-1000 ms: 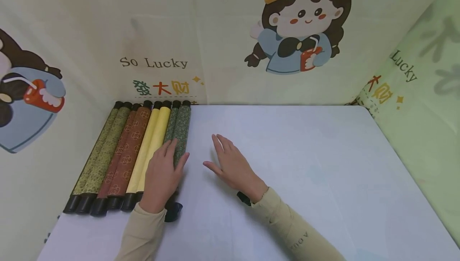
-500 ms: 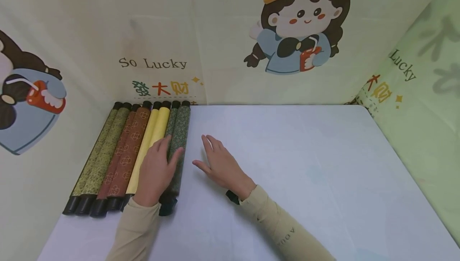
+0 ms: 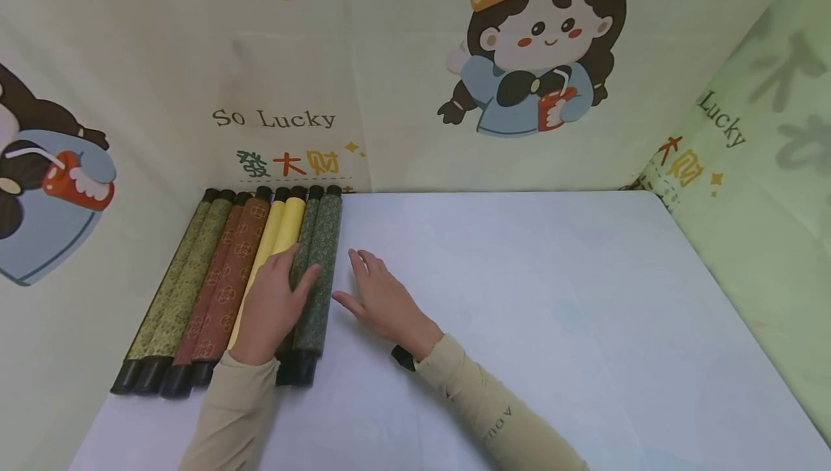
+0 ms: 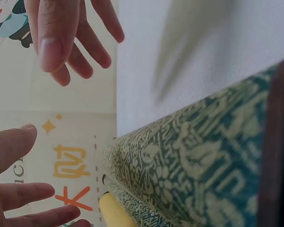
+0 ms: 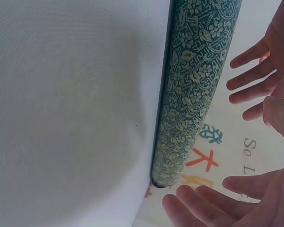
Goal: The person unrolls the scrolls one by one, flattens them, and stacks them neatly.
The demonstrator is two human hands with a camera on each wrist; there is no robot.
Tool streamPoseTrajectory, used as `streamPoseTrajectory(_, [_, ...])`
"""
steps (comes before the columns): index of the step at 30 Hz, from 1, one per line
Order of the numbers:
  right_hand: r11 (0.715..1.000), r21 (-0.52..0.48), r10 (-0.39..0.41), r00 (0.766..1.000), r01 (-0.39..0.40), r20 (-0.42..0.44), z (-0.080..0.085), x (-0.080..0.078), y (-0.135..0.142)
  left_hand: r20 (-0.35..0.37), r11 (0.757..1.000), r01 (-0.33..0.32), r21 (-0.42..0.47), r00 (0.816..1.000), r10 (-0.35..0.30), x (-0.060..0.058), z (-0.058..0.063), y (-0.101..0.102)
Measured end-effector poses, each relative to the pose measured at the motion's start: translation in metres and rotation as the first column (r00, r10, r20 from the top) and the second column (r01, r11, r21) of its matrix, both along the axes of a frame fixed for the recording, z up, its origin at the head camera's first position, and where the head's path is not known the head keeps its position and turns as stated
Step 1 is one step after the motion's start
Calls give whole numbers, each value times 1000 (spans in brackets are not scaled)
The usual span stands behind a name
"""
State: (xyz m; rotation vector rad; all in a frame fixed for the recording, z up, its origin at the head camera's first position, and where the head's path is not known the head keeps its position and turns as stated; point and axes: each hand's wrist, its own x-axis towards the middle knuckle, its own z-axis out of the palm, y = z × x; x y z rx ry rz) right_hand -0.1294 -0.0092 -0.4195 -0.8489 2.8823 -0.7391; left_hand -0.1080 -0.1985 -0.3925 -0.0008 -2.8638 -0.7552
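Observation:
Rolled scrolls with black ends lie side by side at the left of the table in the head view. Rightmost is the dark green scroll point(image 3: 319, 298), whose floral pattern also fills part of the right wrist view. To its left are the yellow scroll point(image 3: 292, 222), the reddish-brown scroll point(image 3: 223, 298) and the olive scroll point(image 3: 178, 305). My left hand point(image 3: 271, 305) is over the yellow and dark green scrolls, fingers extended and thumb spread. Just right of the dark green scroll is my right hand point(image 3: 384, 305), its fingers extended and holding nothing. The yellow scroll's near end is hidden beneath my left arm.
A white table point(image 3: 519, 298) spreads out to the right of the scrolls. Printed cloth point(image 3: 402, 81) with cartoon figures and lettering hangs behind it, and more cloth flanks both sides. A dark band point(image 3: 404, 358) shows at my right wrist.
Both hands have moved left. The dark green scroll's near end has shifted left too, and it now lies closer to the row. The other scrolls look nearly unmoved.

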Motion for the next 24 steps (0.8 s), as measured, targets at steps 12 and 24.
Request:
streamPoseTrajectory(12, [999,-34,-7,1000,8,22,-7,-4,-11,99,1000,-7,27,995,4,-9,6,-5])
streamPoseTrajectory(24, [999,-42,-6,998,8,62,-13,-5,-24,135,1000,-5,19,991,2,-15,3,-7])
